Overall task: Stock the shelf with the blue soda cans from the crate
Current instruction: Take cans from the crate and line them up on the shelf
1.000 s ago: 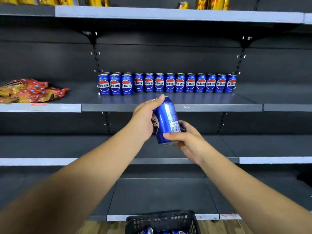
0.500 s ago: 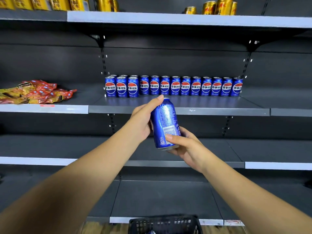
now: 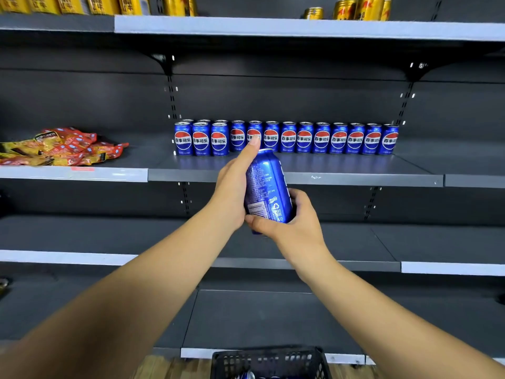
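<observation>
Fingers [image 3: 252, 144] of both hands wrap one blue can [image 3: 266, 187], probably turning its logo outward. Shelf [image 3: 341, 170] row all faces front.

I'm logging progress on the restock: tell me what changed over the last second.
The blue soda can was turned in the grip: its logo has rotated out of sight and the printed back with the barcode now faces the camera. The right hand shifted up around its base; the left hand holds its side as before. The row of cans on the shelf, the snack packets and the crate stayed put.
</observation>
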